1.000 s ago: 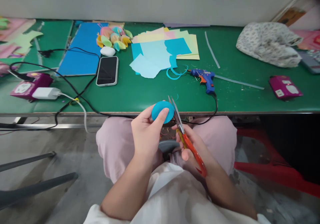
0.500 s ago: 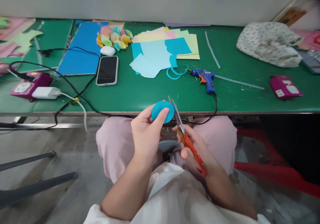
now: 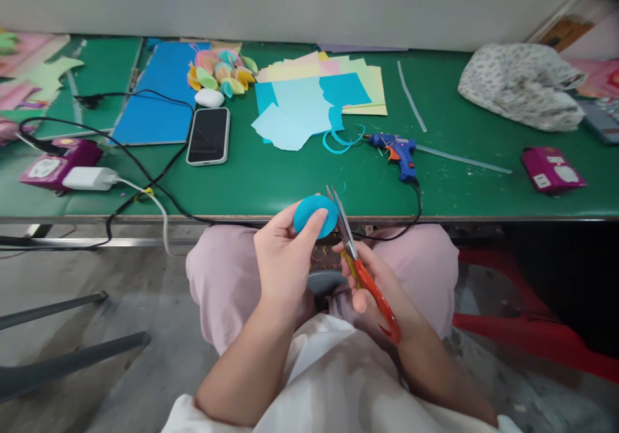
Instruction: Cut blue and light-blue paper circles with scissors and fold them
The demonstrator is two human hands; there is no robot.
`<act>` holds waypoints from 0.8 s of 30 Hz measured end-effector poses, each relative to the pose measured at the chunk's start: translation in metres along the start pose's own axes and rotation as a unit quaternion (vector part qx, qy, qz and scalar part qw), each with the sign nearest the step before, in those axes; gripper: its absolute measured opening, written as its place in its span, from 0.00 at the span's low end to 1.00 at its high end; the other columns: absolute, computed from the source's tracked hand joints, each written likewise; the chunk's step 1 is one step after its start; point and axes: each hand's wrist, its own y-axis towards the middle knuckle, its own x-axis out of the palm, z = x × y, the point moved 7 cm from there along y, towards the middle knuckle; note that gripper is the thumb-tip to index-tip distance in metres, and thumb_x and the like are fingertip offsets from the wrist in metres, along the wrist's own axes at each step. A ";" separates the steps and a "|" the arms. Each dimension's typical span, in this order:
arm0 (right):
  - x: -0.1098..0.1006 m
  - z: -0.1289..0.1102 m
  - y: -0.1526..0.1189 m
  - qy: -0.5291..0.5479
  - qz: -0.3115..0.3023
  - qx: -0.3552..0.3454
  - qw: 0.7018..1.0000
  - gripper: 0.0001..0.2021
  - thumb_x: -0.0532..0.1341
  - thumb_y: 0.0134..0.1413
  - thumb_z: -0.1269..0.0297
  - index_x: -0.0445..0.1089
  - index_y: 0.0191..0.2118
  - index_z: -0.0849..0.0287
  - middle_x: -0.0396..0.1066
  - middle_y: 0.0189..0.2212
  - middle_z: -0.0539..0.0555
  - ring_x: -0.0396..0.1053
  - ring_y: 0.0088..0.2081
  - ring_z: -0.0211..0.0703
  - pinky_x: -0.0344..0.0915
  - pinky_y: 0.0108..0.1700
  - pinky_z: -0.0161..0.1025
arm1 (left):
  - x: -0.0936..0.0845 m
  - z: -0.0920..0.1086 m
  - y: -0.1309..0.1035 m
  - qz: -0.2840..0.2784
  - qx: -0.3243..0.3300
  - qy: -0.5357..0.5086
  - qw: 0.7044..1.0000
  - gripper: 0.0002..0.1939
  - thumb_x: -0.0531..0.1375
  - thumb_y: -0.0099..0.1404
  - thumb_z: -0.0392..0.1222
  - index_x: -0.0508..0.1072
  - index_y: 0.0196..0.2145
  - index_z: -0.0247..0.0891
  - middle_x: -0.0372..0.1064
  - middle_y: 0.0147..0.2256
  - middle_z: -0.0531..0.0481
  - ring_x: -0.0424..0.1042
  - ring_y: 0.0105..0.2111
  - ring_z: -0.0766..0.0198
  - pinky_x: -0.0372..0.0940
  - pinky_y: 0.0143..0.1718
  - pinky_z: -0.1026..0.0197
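Observation:
Between the thumb and fingers of my left hand is a round blue paper disc, pinched near the table's front edge. My right hand holds scissors with red handles, blades pointing up and slightly apart. The blades stand right beside the disc's right edge; I cannot tell whether they touch it. Thin curled blue paper strips lie on the table beyond my hands. Behind them is a stack of torn and cut coloured paper, blue on top, pink and yellow below.
On the green table lie a blue glue gun, glue sticks, a phone, a white case, paper flowers and a blue board. Black cables cross the left side by a purple socket box. A patterned cloth sits right.

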 end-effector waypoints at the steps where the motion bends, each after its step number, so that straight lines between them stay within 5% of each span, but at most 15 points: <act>1: 0.000 0.001 0.000 0.000 0.002 -0.003 1.000 0.27 0.64 0.47 0.40 0.66 0.50 0.49 0.64 0.35 0.51 0.61 0.32 0.42 0.59 0.31 0.37 | 0.000 -0.001 0.000 -0.002 -0.003 -0.004 1.000 0.11 0.68 0.52 0.45 0.80 0.34 0.38 0.66 0.21 0.56 0.59 0.19 0.72 0.59 0.17 0.69; 10: 0.001 -0.001 0.001 0.039 0.001 -0.024 0.999 0.34 0.70 0.32 0.39 0.68 0.47 0.50 0.63 0.34 0.49 0.62 0.35 0.43 0.60 0.34 0.36 | 0.001 -0.001 0.000 -0.003 -0.001 -0.016 1.000 0.10 0.69 0.52 0.44 0.81 0.33 0.40 0.68 0.21 0.56 0.61 0.20 0.72 0.62 0.19 0.69; 19: 0.000 0.001 0.001 0.030 0.005 -0.004 1.000 0.31 0.70 0.37 0.42 0.68 0.47 0.51 0.64 0.32 0.49 0.62 0.31 0.41 0.61 0.31 0.36 | 0.000 0.001 -0.001 -0.007 0.007 0.004 1.000 0.10 0.68 0.52 0.44 0.80 0.33 0.39 0.64 0.19 0.58 0.57 0.18 0.73 0.62 0.19 0.70; 24: 0.001 0.004 0.001 0.049 0.003 -0.010 0.999 0.37 0.68 0.32 0.35 0.68 0.49 0.49 0.63 0.33 0.50 0.63 0.34 0.43 0.61 0.33 0.37 | 0.001 0.000 0.000 -0.010 0.006 -0.002 1.000 0.09 0.68 0.53 0.42 0.80 0.33 0.39 0.64 0.19 0.58 0.57 0.18 0.74 0.61 0.20 0.70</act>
